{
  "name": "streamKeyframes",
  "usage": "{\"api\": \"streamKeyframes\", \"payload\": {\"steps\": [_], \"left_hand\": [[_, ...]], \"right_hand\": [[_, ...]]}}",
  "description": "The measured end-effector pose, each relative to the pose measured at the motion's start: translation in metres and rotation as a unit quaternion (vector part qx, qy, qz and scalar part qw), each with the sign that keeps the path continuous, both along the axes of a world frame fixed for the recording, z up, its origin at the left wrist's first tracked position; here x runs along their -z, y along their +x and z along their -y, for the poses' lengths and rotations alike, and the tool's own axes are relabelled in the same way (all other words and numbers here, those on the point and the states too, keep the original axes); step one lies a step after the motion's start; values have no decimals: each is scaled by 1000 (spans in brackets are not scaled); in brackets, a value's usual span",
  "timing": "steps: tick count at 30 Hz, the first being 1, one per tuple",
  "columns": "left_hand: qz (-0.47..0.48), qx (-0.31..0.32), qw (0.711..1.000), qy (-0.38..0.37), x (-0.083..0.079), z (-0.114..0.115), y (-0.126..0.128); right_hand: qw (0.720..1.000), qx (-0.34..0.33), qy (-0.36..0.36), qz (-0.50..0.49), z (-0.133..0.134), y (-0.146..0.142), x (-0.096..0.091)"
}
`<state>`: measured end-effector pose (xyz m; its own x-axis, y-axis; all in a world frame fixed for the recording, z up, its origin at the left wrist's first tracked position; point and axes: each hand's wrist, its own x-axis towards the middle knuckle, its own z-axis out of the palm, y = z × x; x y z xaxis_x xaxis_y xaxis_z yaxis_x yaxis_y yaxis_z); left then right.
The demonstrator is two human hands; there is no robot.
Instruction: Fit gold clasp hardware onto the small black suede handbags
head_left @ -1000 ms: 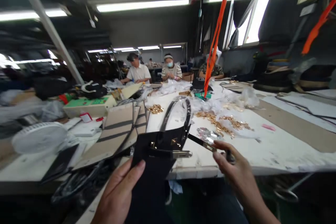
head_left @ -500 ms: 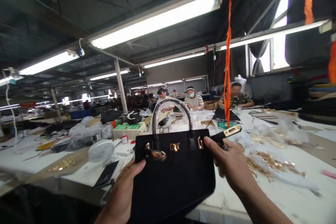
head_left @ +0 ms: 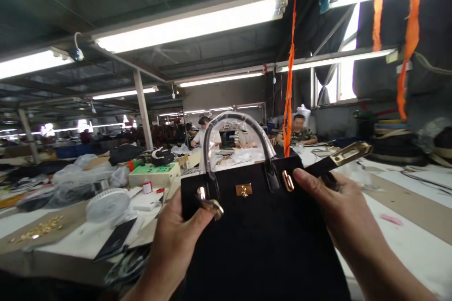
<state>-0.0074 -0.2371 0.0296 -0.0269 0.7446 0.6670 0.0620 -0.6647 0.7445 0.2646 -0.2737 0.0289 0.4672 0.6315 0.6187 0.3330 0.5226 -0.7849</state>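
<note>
A black handbag (head_left: 254, 240) faces me, upright, between my two hands. Clear plastic film wraps its arched handle (head_left: 208, 146), and a gold turn-lock plate (head_left: 244, 190) sits at the middle of its upper front. My left hand (head_left: 180, 230) grips the bag's left side, the thumb pressing near a strap end with gold hardware (head_left: 213, 207). My right hand (head_left: 339, 207) grips the upper right edge, thumb in front beside a gold loop (head_left: 288, 181). From behind that thumb a black strap with a slotted gold tip (head_left: 349, 154) sticks out to the right. The bag's back is hidden.
Beyond the bag stretches a white worktable (head_left: 406, 240). At left lie a white fan (head_left: 108, 204), a pile of gold fittings (head_left: 42, 228), a black flat piece (head_left: 116, 240) and a green-topped machine (head_left: 155, 173). Co-workers sit across the table; an orange strip (head_left: 290, 75) hangs overhead.
The bag now appears nearer and larger. My left thumb has moved onto the left strap end. The right strap's gold tip points farther out, and the view has turned to the right.
</note>
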Motion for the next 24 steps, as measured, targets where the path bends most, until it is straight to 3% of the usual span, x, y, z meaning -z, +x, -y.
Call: {"api": "streamKeyframes", "payload": {"steps": [3, 7, 9, 12, 14, 16, 20, 24], "left_hand": [[-56, -105, 990, 75, 47, -36, 12], [-119, -138, 982, 50, 115, -89, 27], [-150, -130, 980, 9, 134, -110, 35], [-193, -89, 976, -49, 146, -138, 44], [-219, -61, 970, -82, 158, -152, 48], [-247, -53, 960, -119, 181, -163, 49], [-332, -77, 925, -168, 237, -174, 44], [-437, -79, 878, -180, 266, -187, 42]], "right_hand": [[997, 64, -44, -1, -15, -2, 31], [996, 49, -71, 3, -56, 2, 99], [995, 39, -88, -19, -78, 9, 130], [989, 36, -132, -62, -104, 20, 160], [978, 23, -191, -76, -116, 26, 176], [963, -1, -259, -74, -125, 30, 194], [923, -31, -383, 36, -142, 33, 234], [893, -40, -434, 115, -161, 37, 255]]}}
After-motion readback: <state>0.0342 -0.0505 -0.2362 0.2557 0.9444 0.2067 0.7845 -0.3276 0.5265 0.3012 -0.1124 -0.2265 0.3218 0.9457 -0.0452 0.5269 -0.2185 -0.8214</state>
